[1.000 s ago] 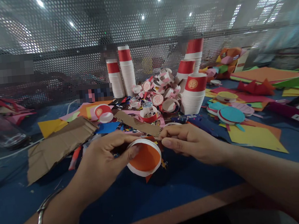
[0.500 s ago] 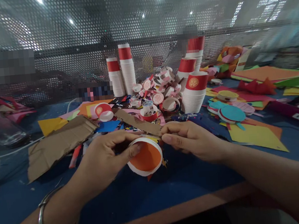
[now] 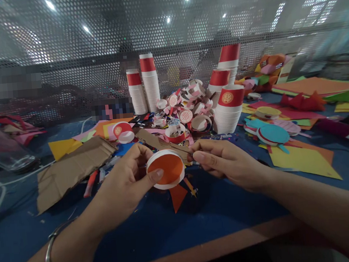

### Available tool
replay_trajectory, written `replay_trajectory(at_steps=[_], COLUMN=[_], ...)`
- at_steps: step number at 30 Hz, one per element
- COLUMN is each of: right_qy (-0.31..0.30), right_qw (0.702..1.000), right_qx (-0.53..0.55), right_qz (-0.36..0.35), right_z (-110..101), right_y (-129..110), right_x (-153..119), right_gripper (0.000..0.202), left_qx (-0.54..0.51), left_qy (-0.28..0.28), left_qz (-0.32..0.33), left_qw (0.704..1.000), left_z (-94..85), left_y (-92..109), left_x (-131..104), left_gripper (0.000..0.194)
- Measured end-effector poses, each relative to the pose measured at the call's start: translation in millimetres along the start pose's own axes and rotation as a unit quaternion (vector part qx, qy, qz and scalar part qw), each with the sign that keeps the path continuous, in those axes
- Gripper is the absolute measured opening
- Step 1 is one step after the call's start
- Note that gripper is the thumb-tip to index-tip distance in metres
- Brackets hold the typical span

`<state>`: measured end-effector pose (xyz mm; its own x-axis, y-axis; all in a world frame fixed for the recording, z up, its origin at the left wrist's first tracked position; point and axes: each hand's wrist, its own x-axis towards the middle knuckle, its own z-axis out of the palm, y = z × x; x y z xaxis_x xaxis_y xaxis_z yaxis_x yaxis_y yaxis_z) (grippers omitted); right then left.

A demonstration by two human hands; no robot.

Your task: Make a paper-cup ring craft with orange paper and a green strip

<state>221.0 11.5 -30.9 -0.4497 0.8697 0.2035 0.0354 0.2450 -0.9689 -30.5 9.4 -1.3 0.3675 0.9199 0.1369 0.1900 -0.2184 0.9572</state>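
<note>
My left hand grips a cut-off paper cup bottom, thumb inside its white rim and fingers behind. An orange paper disc lines its inside, turned towards me. Just right of the rim, my right hand pinches a thin dark rod that points left behind the cup piece; its far end is hard to make out. Below the rim shows an orange paper triangle; whether it is joined to the cup piece I cannot tell. A narrow orange strip shows beside it.
Stacks of red and white paper cups stand behind a heap of cut cup rings. Torn cardboard lies left. Blue paper-covered cup pieces and yellow paper lie right. A clear container is far left.
The cup piece has risen slightly and tipped, so its opening looks flatter and more of the orange triangle shows below. My left thumb has moved down its inside. My right hand stays close beside it.
</note>
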Motion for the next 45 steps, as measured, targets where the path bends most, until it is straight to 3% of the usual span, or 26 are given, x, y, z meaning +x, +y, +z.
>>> replay_trajectory(at_steps=[5, 9, 14, 18, 22, 27, 32, 40, 45], right_qy=[0.001, 0.000, -0.013, -0.017, -0.015, -0.019, -0.019, -0.031, -0.032], right_qw=[1.000, 1.000, 0.998, 0.997, 0.995, 0.990, 0.981, 0.976, 0.978], right_qx=[-0.004, -0.023, -0.062, -0.070, -0.089, -0.134, -0.190, -0.207, -0.197], right_qz=[-0.006, -0.011, -0.011, -0.019, -0.041, -0.049, -0.048, -0.053, -0.054], right_z=[1, 2, 2, 2, 3, 2, 1, 1, 1], right_y=[-2, -4, -5, -6, -8, -8, -8, -10, -10], right_x=[0, 1, 1, 1, 1, -1, -2, -2, -2], right_gripper=[0.036, 0.035, 0.035, 0.031, 0.030, 0.030, 0.036, 0.041, 0.041], left_qx=[-0.094, -0.134, -0.173, -0.127, 0.012, 0.165, 0.152, 0.144, 0.085], left_qy=[-0.018, -0.049, -0.088, -0.056, -0.034, -0.025, -0.039, -0.040, -0.065], left_qz=[-0.074, -0.094, -0.097, -0.065, -0.016, 0.061, 0.053, 0.027, 0.009], left_qw=[0.993, 0.985, 0.976, 0.988, 0.999, 0.984, 0.986, 0.988, 0.994], left_z=[4.4, 8.9, 15.6, 15.9, 10.6, 8.2, 9.1, 9.3, 12.1], left_y=[-1, 1, 0, -4, -5, -3, -2, -4, -3], left_x=[-3, -5, -6, -5, -3, -2, -2, -3, -4], left_gripper=[0.028, 0.037, 0.031, 0.029, 0.023, 0.019, 0.022, 0.028, 0.025])
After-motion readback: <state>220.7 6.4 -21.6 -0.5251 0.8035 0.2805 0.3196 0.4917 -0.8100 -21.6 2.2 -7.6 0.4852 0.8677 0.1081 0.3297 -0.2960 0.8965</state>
